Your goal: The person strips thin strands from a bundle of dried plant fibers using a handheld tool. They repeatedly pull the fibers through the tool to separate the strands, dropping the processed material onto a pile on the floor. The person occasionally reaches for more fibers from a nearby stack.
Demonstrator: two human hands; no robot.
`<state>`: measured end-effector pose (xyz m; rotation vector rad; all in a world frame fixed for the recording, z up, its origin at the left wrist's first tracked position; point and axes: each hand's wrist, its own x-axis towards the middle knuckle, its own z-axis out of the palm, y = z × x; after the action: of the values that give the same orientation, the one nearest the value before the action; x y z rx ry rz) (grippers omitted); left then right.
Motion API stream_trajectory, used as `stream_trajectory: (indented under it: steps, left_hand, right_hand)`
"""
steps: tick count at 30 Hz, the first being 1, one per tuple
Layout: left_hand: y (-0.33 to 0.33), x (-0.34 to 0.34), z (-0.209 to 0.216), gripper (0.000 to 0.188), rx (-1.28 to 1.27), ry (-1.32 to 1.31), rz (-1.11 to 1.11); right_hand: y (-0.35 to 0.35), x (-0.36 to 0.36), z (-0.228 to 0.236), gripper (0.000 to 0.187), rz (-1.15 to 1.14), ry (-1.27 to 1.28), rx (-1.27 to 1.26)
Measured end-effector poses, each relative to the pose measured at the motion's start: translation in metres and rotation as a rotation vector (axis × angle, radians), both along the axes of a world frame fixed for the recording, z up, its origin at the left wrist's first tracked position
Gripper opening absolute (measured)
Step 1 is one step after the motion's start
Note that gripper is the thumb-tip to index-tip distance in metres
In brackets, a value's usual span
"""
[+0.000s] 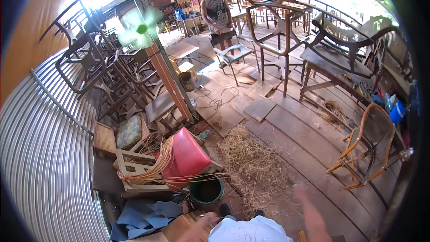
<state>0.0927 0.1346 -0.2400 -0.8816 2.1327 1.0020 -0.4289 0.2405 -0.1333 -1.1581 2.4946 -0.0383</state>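
My left hand (pixel 208 219) is low in the view, just below a dark green bucket (pixel 221 193). Its fingers are too small and indistinct to read. Out to the right, my right hand (pixel 300 190) is over the edge of a heap of tangled straw-coloured cane strips (pixel 254 163) on the floor. That hand is blurred, and I cannot make out whether it grips anything. Long cane strands (pixel 166 154) drape over a chair with a red padded part (pixel 184 154), tipped beside the bucket.
Stacked wooden chair frames (pixel 85 60) rise at the left, near a spinning fan (pixel 141 28). A person (pixel 217 11) stands behind a folding chair (pixel 234 53). A rattan chair (pixel 368 143) stands at the right, below a workbench (pixel 320 60). Blue cloth (pixel 145 215) lies at the lower left.
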Motion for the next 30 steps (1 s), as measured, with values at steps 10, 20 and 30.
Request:
stream_trajectory:
  steps: [10, 20, 30]
  left_hand:
    - [-0.003, -0.142, 0.137, 0.034, 0.285, 0.505, 0.299]
    - [0.011, 0.052, 0.098, 0.035, 0.096, -0.041, 0.490]
    - [0.045, 0.171, 0.046, 0.043, -0.247, -0.460, 0.529]
  right_hand:
    - [-0.028, 0.156, 0.030, 0.033, 0.070, -0.625, -0.367]
    - [0.011, 0.039, 0.085, 0.028, -0.176, -0.541, -0.351]
    - [-0.013, 0.010, 0.028, 0.027, -0.140, -0.411, -0.418]
